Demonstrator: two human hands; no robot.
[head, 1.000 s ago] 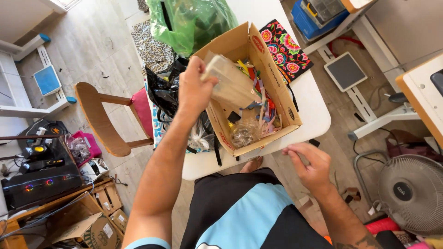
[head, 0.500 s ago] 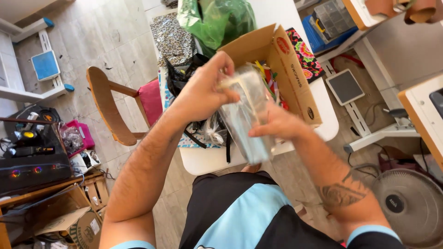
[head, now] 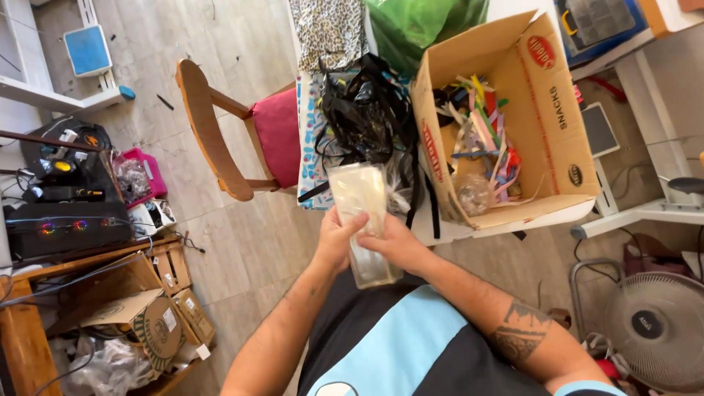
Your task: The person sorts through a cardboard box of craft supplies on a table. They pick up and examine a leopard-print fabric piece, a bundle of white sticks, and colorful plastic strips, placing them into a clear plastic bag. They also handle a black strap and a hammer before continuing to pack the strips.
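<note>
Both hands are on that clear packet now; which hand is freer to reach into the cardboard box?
Probably the right hand: it lies on the box's side of the clear packet, nearer the cardboard box. The left hand grips the packet's far edge.

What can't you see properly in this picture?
Head view only:
- What fills the clear packet: too blurry, and the left hand and right hand cover its middle.
- The cardboard box bottom: coloured strips pile over it.
- The fan: cut off by the edge.
</note>
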